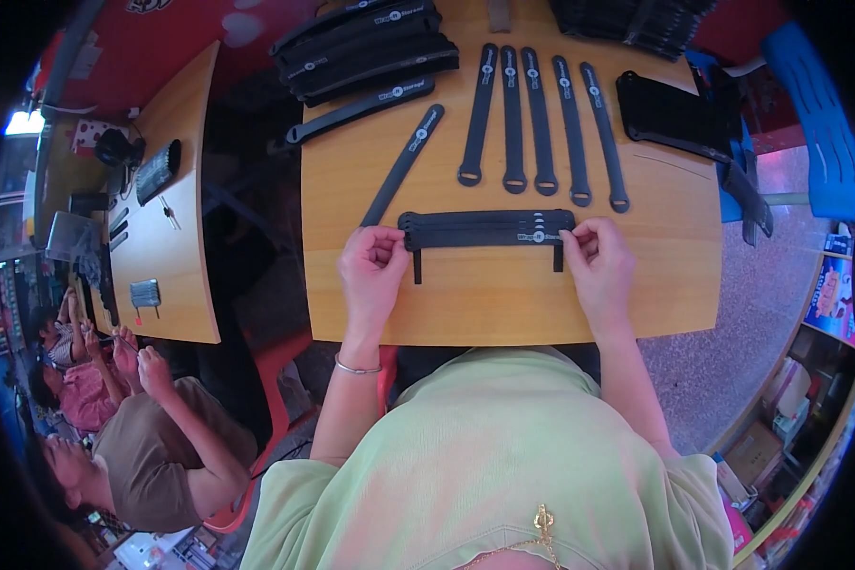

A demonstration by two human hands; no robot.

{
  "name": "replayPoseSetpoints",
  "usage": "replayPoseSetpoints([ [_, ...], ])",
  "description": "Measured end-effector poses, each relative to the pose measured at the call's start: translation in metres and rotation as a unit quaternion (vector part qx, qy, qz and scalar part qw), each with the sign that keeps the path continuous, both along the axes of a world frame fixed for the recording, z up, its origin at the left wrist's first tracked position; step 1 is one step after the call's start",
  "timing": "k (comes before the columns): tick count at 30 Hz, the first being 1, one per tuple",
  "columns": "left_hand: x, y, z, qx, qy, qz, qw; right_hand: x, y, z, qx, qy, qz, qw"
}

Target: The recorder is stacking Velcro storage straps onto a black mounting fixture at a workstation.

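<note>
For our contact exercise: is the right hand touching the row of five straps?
No, the right hand is at the near stack, apart from the row.

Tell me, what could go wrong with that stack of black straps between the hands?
The stack is pinched at its ends by the left hand and right hand, so its layers might slip out of line. Two narrow strips sticking out toward the person could get bent. The slanted strap lying near the left hand might get nudged.
</note>
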State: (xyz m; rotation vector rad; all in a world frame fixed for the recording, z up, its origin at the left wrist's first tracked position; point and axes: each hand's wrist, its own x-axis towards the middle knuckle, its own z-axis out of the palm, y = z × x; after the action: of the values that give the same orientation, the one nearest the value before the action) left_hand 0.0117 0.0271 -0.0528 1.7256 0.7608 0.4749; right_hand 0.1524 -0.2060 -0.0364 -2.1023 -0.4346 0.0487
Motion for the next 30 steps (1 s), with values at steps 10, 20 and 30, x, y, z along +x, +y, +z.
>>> replayPoseSetpoints([
  [10, 0.001, -0.027, 0.027, 0.401, -0.027, -0.095, 0.911, 0.004, -0.011, -0.004, 0.126, 0.037, -0.009, 0.991],
  [20, 0.015, -0.063, 0.03, 0.431, 0.085, -0.289, 0.851, -0.004, -0.013, -0.001, 0.07, -0.077, 0.073, 0.992],
  [30, 0.003, -0.069, 0.036, 0.439, 0.086, -0.303, 0.841, 0.0, -0.026, -0.002, 0.08, 0.003, 0.102, 0.991],
])
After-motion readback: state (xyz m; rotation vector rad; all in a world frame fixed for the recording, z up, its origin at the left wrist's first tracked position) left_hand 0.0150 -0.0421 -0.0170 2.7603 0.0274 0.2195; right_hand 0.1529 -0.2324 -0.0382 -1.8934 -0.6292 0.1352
